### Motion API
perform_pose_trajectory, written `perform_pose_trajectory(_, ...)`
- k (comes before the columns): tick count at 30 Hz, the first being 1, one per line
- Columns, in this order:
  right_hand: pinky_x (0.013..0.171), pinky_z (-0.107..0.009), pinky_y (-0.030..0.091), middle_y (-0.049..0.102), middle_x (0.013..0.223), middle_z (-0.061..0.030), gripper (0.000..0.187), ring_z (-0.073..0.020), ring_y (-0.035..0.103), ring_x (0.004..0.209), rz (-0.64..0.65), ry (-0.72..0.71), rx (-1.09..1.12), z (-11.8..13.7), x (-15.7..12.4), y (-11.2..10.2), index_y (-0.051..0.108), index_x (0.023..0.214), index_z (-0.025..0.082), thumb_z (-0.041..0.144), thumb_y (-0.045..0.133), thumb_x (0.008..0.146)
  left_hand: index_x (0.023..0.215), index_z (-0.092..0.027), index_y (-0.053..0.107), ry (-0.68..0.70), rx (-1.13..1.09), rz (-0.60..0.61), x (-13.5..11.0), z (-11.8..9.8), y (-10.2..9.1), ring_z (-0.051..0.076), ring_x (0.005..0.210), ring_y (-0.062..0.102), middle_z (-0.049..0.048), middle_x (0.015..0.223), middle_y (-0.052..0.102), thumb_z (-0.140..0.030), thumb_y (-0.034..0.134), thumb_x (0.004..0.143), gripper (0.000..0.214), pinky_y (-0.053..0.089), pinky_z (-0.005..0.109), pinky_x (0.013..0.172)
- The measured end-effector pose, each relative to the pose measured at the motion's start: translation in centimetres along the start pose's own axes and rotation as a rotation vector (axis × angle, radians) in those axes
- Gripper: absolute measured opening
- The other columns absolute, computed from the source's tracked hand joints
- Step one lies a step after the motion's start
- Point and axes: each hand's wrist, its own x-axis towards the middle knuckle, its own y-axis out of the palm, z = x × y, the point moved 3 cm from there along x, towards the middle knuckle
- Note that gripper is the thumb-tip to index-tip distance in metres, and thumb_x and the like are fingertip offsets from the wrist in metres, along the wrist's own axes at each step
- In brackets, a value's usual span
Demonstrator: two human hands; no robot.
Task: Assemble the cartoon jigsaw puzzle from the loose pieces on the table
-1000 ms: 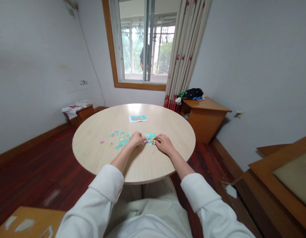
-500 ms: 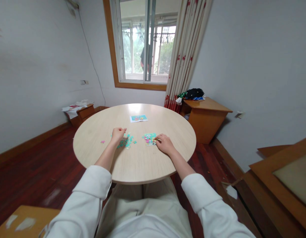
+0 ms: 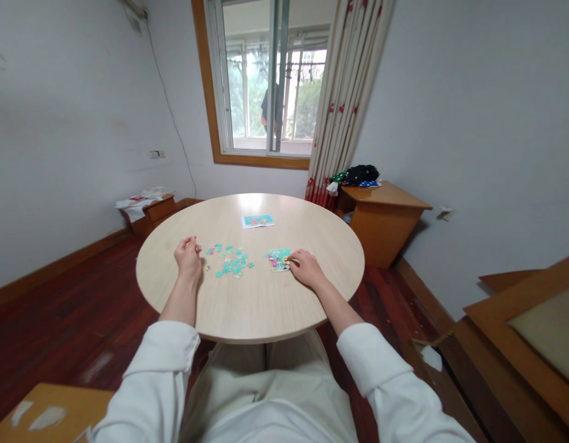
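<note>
Before us stands a round, pale wood-grain table, its near edge close to our lap, so both arms can rest over it. Past its far right edge we see an angular brown wooden cabinet with a bundle of dark and patterned cloth heaped on top.

Our bare left hand is over the table towards its left edge, fingers curled in towards the thumb with little gap between them; we cannot tell whether a piece is pinched there. Our bare right hand is to the right of the table's middle, fingers bent, the tips at the right-hand edge of the joined patch, perhaps to steady it; whether they grip anything we cannot tell.

Near the far edge lies a flat, rectangular printed sheet in teal and white, its picture upward, probably so that we can look at it without reaching. Nearer to us is the flat, partly joined jigsaw patch in teal, pink and yellow, kept apart from the rest, likely for room. Between it and our left hand spread small, knobbly teal jigsaw pieces, loosely scattered, which seems to make single shapes easier to pick out; a pinkish piece lies on their left fringe
</note>
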Motion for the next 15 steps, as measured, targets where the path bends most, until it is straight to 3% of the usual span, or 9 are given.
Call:
perform_pose_trajectory(4,0.089,-0.032,0.039,0.065,0.103,-0.0066,0.018,-0.0189,0.056,0.1,-0.003,-0.004,0.004,0.0,0.0,0.1,0.069,0.092,0.02,0.017,0.054,0.083,0.082,-0.02,0.048,0.059,0.128,-0.108,0.4,-1.1,-1.7,0.008,0.052,0.043,-0.0074,0.06,0.04,-0.027,0.052,0.073,0.013,0.039,0.02,0.057)
perform_pose_trajectory(10,0.088,-0.032,0.039,0.065,0.102,-0.0066,0.018,-0.019,0.056,0.099,-0.002,-0.001,0.003,-0.1,0.0,0.1,0.07,0.093,0.02,0.018,0.055,0.083,0.087,-0.019,0.051,0.105,0.352,-0.207,0.6,-1.9,-4.2,0.013,0.068,0.057,-0.0014,0.068,0.054,-0.019,0.049,0.074,0.013,0.046,0.025,0.066)
perform_pose_trajectory(15,0.09,-0.031,0.04,0.065,0.103,-0.0065,0.018,-0.0183,0.056,0.099,-0.003,-0.01,0.01,-0.1,0.0,0.2,0.069,0.093,0.019,0.018,0.055,0.083,0.075,-0.019,0.058,-0.01,0.823,-0.169,0.7,-1.3,-5.4,0.025,0.085,0.062,0.0059,0.076,0.064,-0.017,0.054,0.07,0.006,0.044,0.043,0.085)
